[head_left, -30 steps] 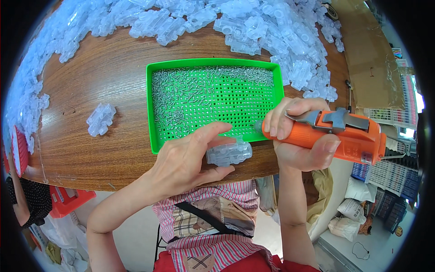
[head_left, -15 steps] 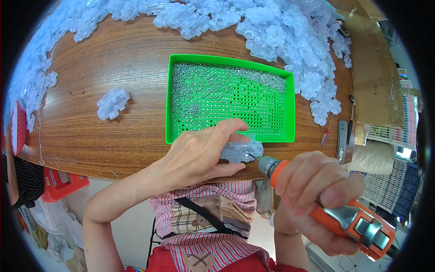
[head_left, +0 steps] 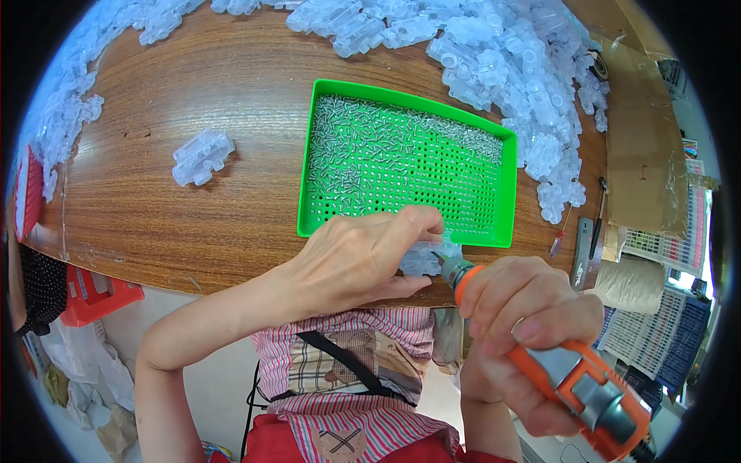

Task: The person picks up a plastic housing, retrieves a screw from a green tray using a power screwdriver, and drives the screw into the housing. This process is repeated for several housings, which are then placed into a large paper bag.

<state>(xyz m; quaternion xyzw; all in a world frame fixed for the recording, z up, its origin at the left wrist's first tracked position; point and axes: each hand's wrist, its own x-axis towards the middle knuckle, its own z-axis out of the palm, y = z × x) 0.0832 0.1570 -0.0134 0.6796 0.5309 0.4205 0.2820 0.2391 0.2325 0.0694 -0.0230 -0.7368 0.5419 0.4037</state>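
Observation:
My left hand [head_left: 370,251] is closed round a clear plastic part [head_left: 423,261] at the table's front edge, thumb on the near side and fingers on the far side. In my right hand [head_left: 532,332] is an orange electric screwdriver [head_left: 590,386], gripped with the fingers wrapped round its body. Its bit points left and reaches the right end of the clear part; whether it sits on a screw is too small to tell. Just beyond my left hand stands a green tray [head_left: 306,193] of small silver screws [head_left: 347,127], many standing in its holes.
A lone clear plastic part [head_left: 202,157] lies on the wooden table [head_left: 177,231] at left. Heaps of similar parts [head_left: 509,69] line the far and right sides. A small red screwdriver [head_left: 556,244] and a grey knife [head_left: 582,243] lie at right, near cardboard [head_left: 644,139].
The view has shifted, so the table things appear slightly displaced. The electric screwdriver's bit has come closer in on the clear part. Both hands keep their grip.

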